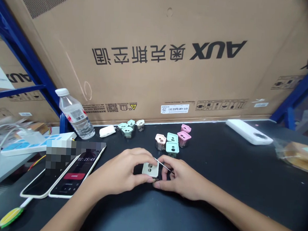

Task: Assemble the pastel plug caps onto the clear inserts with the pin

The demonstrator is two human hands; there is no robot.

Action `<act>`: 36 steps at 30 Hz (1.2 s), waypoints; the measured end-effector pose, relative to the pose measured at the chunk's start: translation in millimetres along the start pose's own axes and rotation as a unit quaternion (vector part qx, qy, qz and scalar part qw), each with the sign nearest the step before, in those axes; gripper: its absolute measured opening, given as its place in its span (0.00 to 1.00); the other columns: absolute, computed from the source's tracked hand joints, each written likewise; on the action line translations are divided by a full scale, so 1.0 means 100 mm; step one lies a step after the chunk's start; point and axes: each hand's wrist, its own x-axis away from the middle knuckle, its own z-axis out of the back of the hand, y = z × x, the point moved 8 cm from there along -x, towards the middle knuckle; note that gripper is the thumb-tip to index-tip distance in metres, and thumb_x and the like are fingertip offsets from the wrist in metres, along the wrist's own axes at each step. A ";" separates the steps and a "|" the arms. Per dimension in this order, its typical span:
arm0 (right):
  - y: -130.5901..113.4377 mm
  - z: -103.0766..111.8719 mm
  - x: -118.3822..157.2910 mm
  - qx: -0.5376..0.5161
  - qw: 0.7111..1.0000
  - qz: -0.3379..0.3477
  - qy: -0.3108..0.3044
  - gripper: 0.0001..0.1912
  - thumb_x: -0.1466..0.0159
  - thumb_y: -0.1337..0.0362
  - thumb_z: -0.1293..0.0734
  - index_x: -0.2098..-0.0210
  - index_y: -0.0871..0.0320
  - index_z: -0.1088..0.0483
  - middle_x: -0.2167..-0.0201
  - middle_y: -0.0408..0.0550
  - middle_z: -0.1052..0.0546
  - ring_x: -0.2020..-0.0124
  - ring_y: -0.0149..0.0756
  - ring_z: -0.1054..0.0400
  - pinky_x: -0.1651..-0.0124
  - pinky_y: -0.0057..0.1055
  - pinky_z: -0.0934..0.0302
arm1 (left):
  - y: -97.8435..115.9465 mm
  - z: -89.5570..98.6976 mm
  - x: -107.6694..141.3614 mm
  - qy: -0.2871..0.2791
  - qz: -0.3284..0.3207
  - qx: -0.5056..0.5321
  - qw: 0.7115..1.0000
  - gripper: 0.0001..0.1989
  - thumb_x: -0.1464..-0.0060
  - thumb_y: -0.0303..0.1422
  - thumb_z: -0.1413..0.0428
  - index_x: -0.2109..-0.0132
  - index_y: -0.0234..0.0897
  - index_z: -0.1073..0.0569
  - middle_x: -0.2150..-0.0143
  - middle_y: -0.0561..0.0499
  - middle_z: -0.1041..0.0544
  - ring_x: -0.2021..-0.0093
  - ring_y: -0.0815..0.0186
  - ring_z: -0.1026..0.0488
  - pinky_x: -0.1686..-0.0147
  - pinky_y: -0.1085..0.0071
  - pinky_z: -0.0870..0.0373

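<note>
Head view: I've got the left hand and right hand close together at centre, over the black table. Left grip is closed on a cream two-hole plastic housing, thumb and fingers pinching it, its underside hidden. Right grip looks closed on a thin metal pin, which lies across the top of the housing, with its far end tucked into the right fingers. Step in hand looks like pin work on this one housing; I'd say the next move calls for holding it steady and keeping the pin tip on it. Just left of the hands sit two smartphones, one showing a running timer, with a power strip behind them. Farther on are a white earbud case, a water bottle, and a cluster of mint and grey housings. Straight ahead is a group of pink and mint housings. Off right lie a white power bank and a clear bag of food. A big AUX cardboard box stands along the back edge.
</note>
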 end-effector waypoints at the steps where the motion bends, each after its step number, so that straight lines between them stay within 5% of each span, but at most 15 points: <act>1: 0.00 0.00 0.00 0.002 1.000 0.000 0.000 0.19 0.44 0.57 0.26 0.58 0.55 0.33 0.74 0.35 0.29 0.78 0.24 0.40 0.74 0.22 0.45 | 0.00 -0.01 -0.01 -0.001 -0.003 0.004 1.000 0.15 0.45 0.36 0.40 0.49 0.49 0.24 0.48 0.53 0.24 0.49 0.63 0.28 0.47 0.68 0.36; 6: 0.00 0.02 0.01 0.024 1.000 0.003 0.014 0.19 0.44 0.56 0.27 0.56 0.54 0.32 0.73 0.36 0.29 0.77 0.26 0.40 0.75 0.22 0.45 | -0.04 -0.04 -0.06 0.001 -0.007 0.043 0.999 0.15 0.50 0.38 0.36 0.53 0.46 0.21 0.50 0.51 0.21 0.47 0.61 0.27 0.45 0.68 0.36; 13: -0.23 0.11 0.11 0.138 0.984 0.065 0.090 0.22 0.41 0.56 0.29 0.49 0.49 0.34 0.69 0.38 0.28 0.74 0.29 0.36 0.71 0.25 0.44 | -0.19 -0.09 -0.08 0.019 0.080 0.105 0.991 0.15 0.55 0.42 0.34 0.61 0.41 0.25 0.59 0.55 0.19 0.55 0.61 0.24 0.54 0.70 0.31; 19: -0.27 0.17 0.09 0.338 0.925 0.107 0.135 0.17 0.33 0.60 0.37 0.45 0.48 0.34 0.61 0.44 0.21 0.66 0.35 0.27 0.63 0.29 0.37 | -0.22 -0.03 -0.11 0.031 0.018 0.066 0.997 0.23 0.51 0.49 0.39 0.48 0.49 0.23 0.39 0.48 0.29 0.38 0.55 0.34 0.39 0.59 0.41; 23: -0.18 0.27 0.05 0.386 0.906 0.073 0.160 0.14 0.31 0.61 0.41 0.48 0.50 0.31 0.58 0.47 0.20 0.65 0.41 0.24 0.64 0.33 0.36 | -0.50 0.17 -0.11 0.122 0.040 0.039 0.991 0.20 0.42 0.46 0.46 0.46 0.44 0.26 0.44 0.48 0.25 0.44 0.60 0.28 0.44 0.62 0.34; 27: -0.16 0.32 0.04 0.425 0.887 0.048 0.176 0.13 0.31 0.62 0.42 0.51 0.51 0.30 0.59 0.50 0.20 0.64 0.47 0.24 0.67 0.35 0.38 | -0.89 0.39 -0.08 0.250 0.089 -0.127 0.956 0.18 0.40 0.39 0.46 0.45 0.38 0.28 0.41 0.43 0.29 0.39 0.57 0.35 0.38 0.55 0.41; 31: -0.13 0.35 0.03 0.454 0.869 0.020 0.196 0.14 0.32 0.63 0.44 0.53 0.52 0.29 0.61 0.53 0.19 0.71 0.48 0.25 0.73 0.34 0.44 | -1.15 0.40 -0.13 0.272 0.113 -0.154 0.943 0.15 0.43 0.31 0.44 0.49 0.35 0.30 0.43 0.40 0.30 0.40 0.54 0.35 0.40 0.52 0.38; 36: -0.18 0.38 0.05 0.443 0.871 0.018 0.211 0.17 0.33 0.63 0.42 0.46 0.52 0.33 0.66 0.49 0.20 0.73 0.45 0.27 0.72 0.34 0.42 | -1.14 0.42 -0.18 0.276 0.118 -0.147 0.943 0.03 0.44 0.27 0.44 0.61 0.35 0.30 0.41 0.40 0.33 0.39 0.54 0.38 0.40 0.54 0.40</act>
